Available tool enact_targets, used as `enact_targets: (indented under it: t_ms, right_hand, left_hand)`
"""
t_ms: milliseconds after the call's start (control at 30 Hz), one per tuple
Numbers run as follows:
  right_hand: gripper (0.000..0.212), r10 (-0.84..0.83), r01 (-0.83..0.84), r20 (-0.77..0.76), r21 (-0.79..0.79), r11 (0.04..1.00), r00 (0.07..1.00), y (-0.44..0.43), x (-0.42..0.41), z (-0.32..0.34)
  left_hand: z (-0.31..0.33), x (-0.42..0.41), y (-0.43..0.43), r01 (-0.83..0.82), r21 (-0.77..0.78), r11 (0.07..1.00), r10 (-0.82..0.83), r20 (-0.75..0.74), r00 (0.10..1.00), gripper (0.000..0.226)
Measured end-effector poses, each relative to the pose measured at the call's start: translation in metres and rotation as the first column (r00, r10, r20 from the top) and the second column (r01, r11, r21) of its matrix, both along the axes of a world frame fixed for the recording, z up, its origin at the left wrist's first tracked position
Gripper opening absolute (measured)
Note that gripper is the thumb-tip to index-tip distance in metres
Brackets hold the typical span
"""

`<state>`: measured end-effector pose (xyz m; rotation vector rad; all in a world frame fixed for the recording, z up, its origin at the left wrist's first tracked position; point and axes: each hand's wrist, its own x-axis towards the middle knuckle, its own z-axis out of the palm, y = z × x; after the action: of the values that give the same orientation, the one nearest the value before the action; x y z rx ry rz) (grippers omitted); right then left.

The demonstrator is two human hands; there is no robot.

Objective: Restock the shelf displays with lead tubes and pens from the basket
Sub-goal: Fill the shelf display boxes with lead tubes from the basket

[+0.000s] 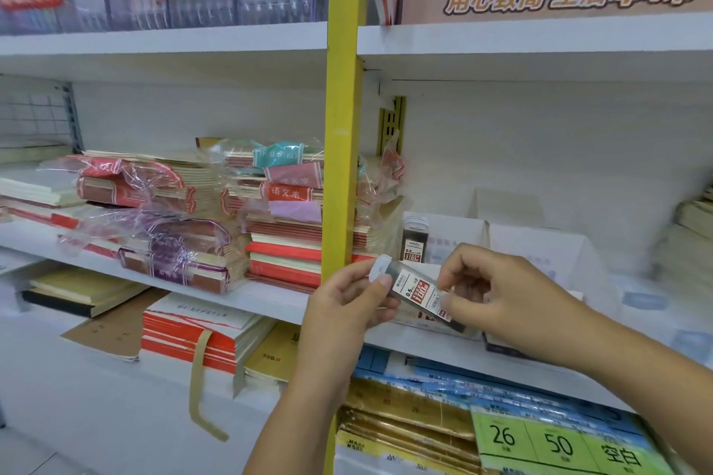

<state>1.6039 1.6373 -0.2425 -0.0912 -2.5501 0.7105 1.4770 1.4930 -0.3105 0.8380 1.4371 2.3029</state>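
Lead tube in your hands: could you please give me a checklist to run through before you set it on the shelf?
1. Grip on the lead tube: the left hand holds the capped end and the right hand pinches the other end. Ok.
2. White cap is on the tube. Ok.
3. Label faces outward. Ok.
4. Room in the display box: one standing tube is at its left, and the hands hide the front. Cannot tell.
5. Same product as the standing tube: print too blurred. Cannot tell.
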Motion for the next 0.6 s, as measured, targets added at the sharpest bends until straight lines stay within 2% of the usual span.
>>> enact_targets:
  t_ms: [67,167,200,267,333,400,500,600]
  right_hand:
    - [0.026,0.042,-0.042,0.004,-0.045,0.998,0.999,-0.004,-0.005,0.001]
    - [0.057,0.099,-0.094,0.067,-0.083,0.992,0.993,-0.008,-0.012,0.006]
    - [0.067,0.092,-0.088,0.041,-0.101,0.991,0.995,-0.007,-0.013,0.011]
    - [0.077,0.032,-0.048,-0.116,-0.143,0.989,0.993,-0.001,-0.017,0.024]
    - [0.072,-0.017,-0.032,-0.308,-0.155,0.987,0.951,0.006,-0.023,0.037]
    - [0.059,-0.043,0.000,-0.409,-0.104,0.995,0.911,0.012,-0.035,0.045]
    - [0.045,-0.100,0.143,-0.390,0.085,0.986,0.916,0.016,-0.053,0.044]
    - [0.043,-0.093,0.176,-0.331,0.227,0.958,0.939,0.019,-0.067,0.037]
  left_hand:
    - [0.001,0.001,0.002,0.003,0.005,1.000,-0.003,-0.044,0.999,0.018]
    - [0.001,0.003,0.006,-0.062,-0.004,0.998,0.061,-0.160,0.985,0.020]
    - [0.000,0.002,0.008,-0.122,-0.020,0.992,0.115,-0.210,0.971,0.020]
    - [-0.005,0.000,0.012,-0.273,-0.091,0.958,0.225,-0.355,0.907,0.026]
    - [-0.012,0.000,0.016,-0.389,-0.168,0.906,0.253,-0.522,0.814,0.041]
    - [-0.019,0.000,0.021,-0.435,-0.225,0.872,0.214,-0.624,0.752,0.053]
    - [-0.027,0.002,0.027,-0.430,-0.248,0.868,0.161,-0.679,0.716,0.059]
    - [-0.032,0.001,0.030,-0.408,-0.242,0.880,0.162,-0.654,0.739,0.060]
